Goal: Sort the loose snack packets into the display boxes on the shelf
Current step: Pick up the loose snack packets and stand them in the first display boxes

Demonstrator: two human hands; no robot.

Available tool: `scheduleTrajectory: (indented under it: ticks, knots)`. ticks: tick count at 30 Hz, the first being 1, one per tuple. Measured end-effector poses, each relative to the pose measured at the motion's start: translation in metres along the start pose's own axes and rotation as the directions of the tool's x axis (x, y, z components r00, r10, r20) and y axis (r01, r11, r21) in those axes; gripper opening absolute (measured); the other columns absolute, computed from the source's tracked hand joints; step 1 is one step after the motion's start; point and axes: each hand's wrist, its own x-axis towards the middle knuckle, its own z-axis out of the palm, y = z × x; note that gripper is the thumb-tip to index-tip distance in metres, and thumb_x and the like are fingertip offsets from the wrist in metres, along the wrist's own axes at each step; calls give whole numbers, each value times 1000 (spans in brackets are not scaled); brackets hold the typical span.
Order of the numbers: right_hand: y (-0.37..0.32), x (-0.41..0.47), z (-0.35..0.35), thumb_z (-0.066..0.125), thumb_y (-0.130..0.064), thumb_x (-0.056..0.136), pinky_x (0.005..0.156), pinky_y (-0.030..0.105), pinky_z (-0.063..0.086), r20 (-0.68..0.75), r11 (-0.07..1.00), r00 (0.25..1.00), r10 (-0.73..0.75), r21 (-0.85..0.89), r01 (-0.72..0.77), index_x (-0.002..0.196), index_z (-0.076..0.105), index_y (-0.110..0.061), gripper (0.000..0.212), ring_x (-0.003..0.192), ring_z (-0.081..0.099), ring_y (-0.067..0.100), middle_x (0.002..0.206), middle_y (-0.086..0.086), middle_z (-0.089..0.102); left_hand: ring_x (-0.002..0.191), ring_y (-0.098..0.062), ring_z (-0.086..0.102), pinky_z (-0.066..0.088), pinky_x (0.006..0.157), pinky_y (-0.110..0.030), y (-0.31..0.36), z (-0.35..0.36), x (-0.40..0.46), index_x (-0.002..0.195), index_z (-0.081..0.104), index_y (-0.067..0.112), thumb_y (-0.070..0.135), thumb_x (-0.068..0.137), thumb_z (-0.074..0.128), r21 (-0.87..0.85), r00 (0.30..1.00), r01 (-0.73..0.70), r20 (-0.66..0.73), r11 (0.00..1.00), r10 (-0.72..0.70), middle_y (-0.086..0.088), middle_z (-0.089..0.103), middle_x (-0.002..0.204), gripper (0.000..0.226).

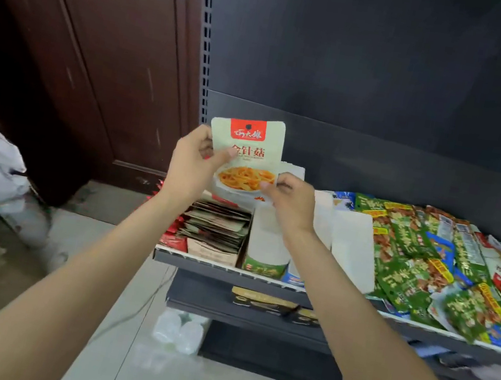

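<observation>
One pale-green snack packet with red top label (245, 155), upright, long axis vertical, label up, above the white open display box (267, 242) on the shelf (229, 267). Left hand (192, 163) pinches its left edge, right hand (287, 201) its lower right corner.

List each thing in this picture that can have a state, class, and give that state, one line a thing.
pale packet: upright, held in the air above the boxes.
left hand: pinches the packet's left edge.
right hand: pinches its lower right corner.
left display box: open, filled with a row of packets.
white display box: open top; contents hidden.
green packets: loose, heaped on the shelf.
</observation>
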Motion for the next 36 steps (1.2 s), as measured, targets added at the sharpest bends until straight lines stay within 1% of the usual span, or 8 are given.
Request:
scheduleTrajectory:
  ticks: [5,7,13,17,22,27,31,36]
  knots:
    - [1,-5,25,69,-13,83,78,31,48,49,986,995,82,-149,-74,83,67,-10,3,88,64,21,92,7,70,94,-9,66,53,86,-26,-21,-33,-1,102,66,15,14,84,69,224,988,-47,154,973,13,4,70,99,19]
    - [-2,-7,23,67,-13,83,82,30,50,19,994,999,50,-102,-48,97,66,-12,13,91,64,18,97,4,70,87,-11,66,51,81,-23,-29,-41,-2,93,68,12,15,84,69,335,979,-79,205,939,10,3,71,92,10]
    - [-10,-14,21,65,-12,86,77,18,44,96,938,982,-164,-293,185,89,72,-10,8,83,60,10,88,-4,68,87,-3,62,46,84,-11,-33,-50,-5,101,68,16,13,86,66,400,947,-203,312,894,76,8,68,93,15]
    - [2,-15,21,64,-15,88,77,15,43,203,915,975,-85,-371,157,92,73,-11,11,86,60,10,95,0,71,85,-7,62,51,85,-26,-37,-45,-4,94,72,14,12,88,63,519,871,-331,490,788,43,5,69,92,10]
    - [6,-13,-4,58,-12,91,86,19,46,153,964,987,-52,-252,90,98,70,-18,15,93,60,4,99,-7,68,89,-9,62,52,85,-31,-30,-24,-10,98,70,16,20,89,62,528,880,-333,471,781,57,4,69,96,12]
    - [17,-14,-68,54,-6,91,75,16,46,-70,980,993,-94,-182,79,100,68,-15,18,87,59,5,95,-5,66,95,-9,59,46,87,-23,-5,41,-24,109,66,16,17,93,55,450,877,-359,462,818,130,3,67,101,19]
    - [52,-11,-141,54,-4,88,80,31,51,-139,969,990,30,-240,-63,106,65,-12,22,90,62,18,96,6,67,93,-8,59,38,81,-12,16,124,-35,112,64,13,12,94,52,332,832,-383,529,862,167,1,67,104,22]
    - [106,-7,-254,55,-12,93,73,26,45,-210,906,935,285,-260,-334,118,59,-13,26,92,58,19,102,2,57,102,-20,58,46,88,-33,32,261,-51,115,58,11,13,92,52,320,790,-379,600,868,124,-7,63,109,24]
